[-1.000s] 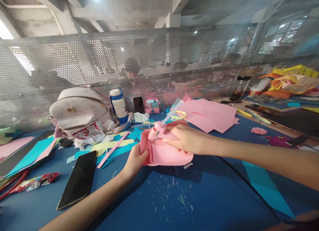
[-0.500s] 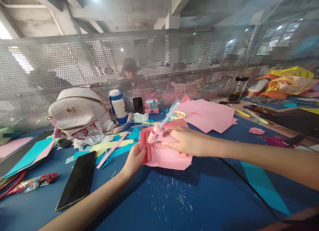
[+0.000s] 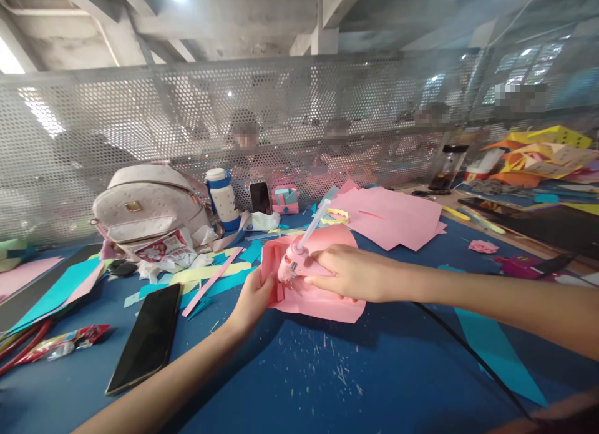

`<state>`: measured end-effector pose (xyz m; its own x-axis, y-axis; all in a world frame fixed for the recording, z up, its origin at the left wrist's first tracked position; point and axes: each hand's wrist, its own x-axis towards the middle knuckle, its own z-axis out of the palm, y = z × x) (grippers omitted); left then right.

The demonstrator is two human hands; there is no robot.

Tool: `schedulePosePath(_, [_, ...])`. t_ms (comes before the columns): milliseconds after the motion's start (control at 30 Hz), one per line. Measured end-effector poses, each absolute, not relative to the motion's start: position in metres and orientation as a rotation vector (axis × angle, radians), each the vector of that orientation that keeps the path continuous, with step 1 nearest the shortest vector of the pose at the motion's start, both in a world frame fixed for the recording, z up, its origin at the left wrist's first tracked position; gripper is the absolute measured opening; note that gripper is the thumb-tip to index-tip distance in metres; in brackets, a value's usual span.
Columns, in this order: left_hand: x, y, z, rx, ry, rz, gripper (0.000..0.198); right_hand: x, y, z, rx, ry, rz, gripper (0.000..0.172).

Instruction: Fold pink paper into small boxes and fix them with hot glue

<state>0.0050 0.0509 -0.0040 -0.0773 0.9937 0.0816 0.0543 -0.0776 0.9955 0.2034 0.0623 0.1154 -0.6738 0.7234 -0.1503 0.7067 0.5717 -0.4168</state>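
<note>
Right hand (image 3: 350,273) holds one glue gun (image 3: 294,262); left hand (image 3: 253,300) one sheet (image 3: 322,304) (perhaps folded).

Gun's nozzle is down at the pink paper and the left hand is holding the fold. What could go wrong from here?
1. The left hand pinches the pink paper right beside the nozzle of the glue gun. If the glue is hot, it could burn those fingers.
2. The cord lies loose behind the right hand, under the forearm. A snag there could jerk the gun off line.
</note>
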Motion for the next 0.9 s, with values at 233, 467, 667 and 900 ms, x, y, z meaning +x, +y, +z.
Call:
schedulePosePath(233, [0.0053, 0.0499, -0.0027, 1.272, 1.269, 1.287, 0.031, 0.2007, 0.0594, 0.1154, -1.283, -2.801, 0.628, 0.037])
schedulePosePath(467, [0.0060, 0.0494, -0.0010, 1.254, 1.274, 1.299, 0.028, 0.2012, 0.0591, 0.1154, -1.233, -2.894, 0.500, 0.041])
schedulePosePath(667, [0.0054, 0.0513, -0.0031, 1.238, 1.292, 1.304, 0.028, 0.2020, 0.0602, 0.1112, -1.181, -2.901, 0.485, 0.045])
schedulePosePath(900, [0.0048, 0.0513, -0.0035, 1.218, 1.286, 1.303, 0.024, 0.2016, 0.0587, 0.1138, -1.169, -2.909, 0.512, 0.045])
